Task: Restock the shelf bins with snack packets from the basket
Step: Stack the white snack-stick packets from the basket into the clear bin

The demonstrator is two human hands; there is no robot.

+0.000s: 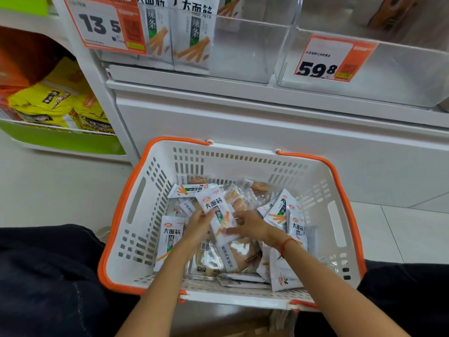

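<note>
White 大面筋 packet [220,216] gripped by both hands inside basket [155,181].

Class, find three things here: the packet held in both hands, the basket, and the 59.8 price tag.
held packet [220,215], head view, its white middle
basket [239,158], head view, far wall
59.8 price tag [323,62], head view, white panel

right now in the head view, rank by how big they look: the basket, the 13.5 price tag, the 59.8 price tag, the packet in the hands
1. basket
2. 13.5 price tag, though partly cut off at the top
3. 59.8 price tag
4. packet held by left hand and right hand, looks close to the 59.8 tag, so unsure
</note>
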